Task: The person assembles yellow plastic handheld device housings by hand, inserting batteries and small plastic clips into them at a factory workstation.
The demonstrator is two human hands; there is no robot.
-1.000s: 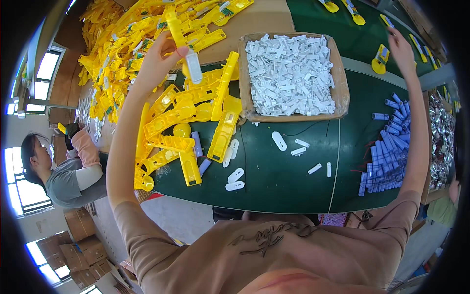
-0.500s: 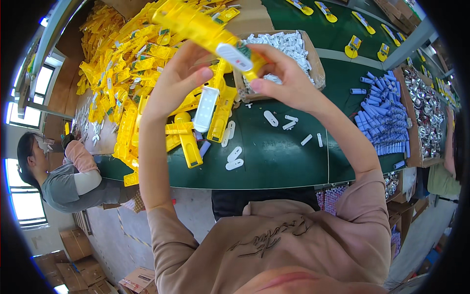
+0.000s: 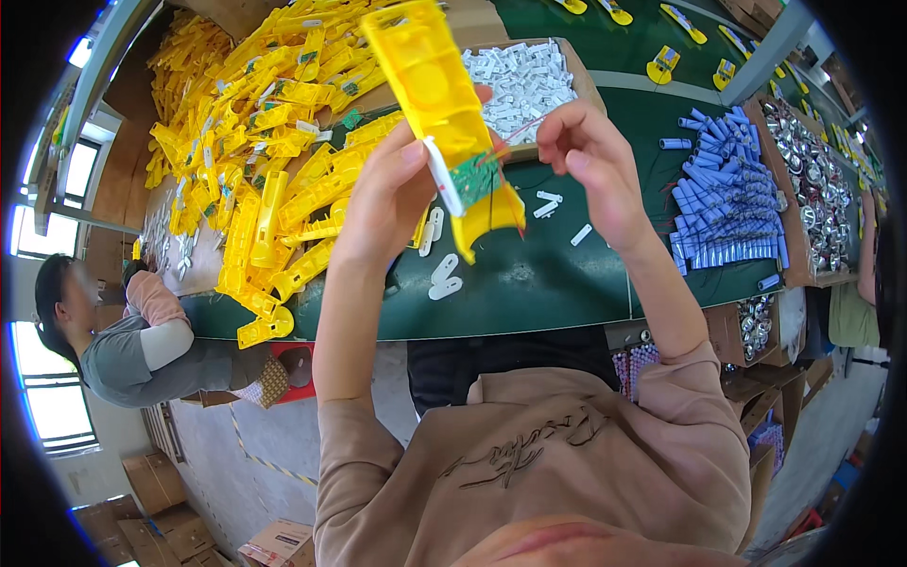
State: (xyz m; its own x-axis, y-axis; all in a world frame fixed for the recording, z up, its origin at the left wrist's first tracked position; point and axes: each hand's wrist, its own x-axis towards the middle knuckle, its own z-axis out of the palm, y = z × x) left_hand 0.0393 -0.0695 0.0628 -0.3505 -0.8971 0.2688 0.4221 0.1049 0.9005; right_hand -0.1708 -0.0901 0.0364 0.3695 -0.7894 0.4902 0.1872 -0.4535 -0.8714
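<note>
My left hand [image 3: 387,184] is closed around a yellow plastic housing [image 3: 430,80], raised above the table and tilted with its hollow inner side showing. A white oblong cover [image 3: 442,177] sits on the housing's edge beside my thumb. Next to it is a green circuit board [image 3: 475,180] with thin red and dark wires. To the right, my right hand [image 3: 600,170] is apart from the housing, its fingers curled together. A thin reddish wire [image 3: 520,130] runs from the board toward these fingertips and seems pinched there.
Yellow housings [image 3: 283,113] are heaped at the left. Behind my hands stands a carton of small white parts [image 3: 524,80]. Blue cylinders with wires [image 3: 723,203] and a box of shiny metal parts [image 3: 808,180] are at the right. White covers [image 3: 444,274] lie on the green table [image 3: 539,302]. Another person [image 3: 142,340] works at left.
The housing has turned so its inner side and circuit board show. My right hand has let go of it and moved right; my left hand has shifted right and keeps hold.
</note>
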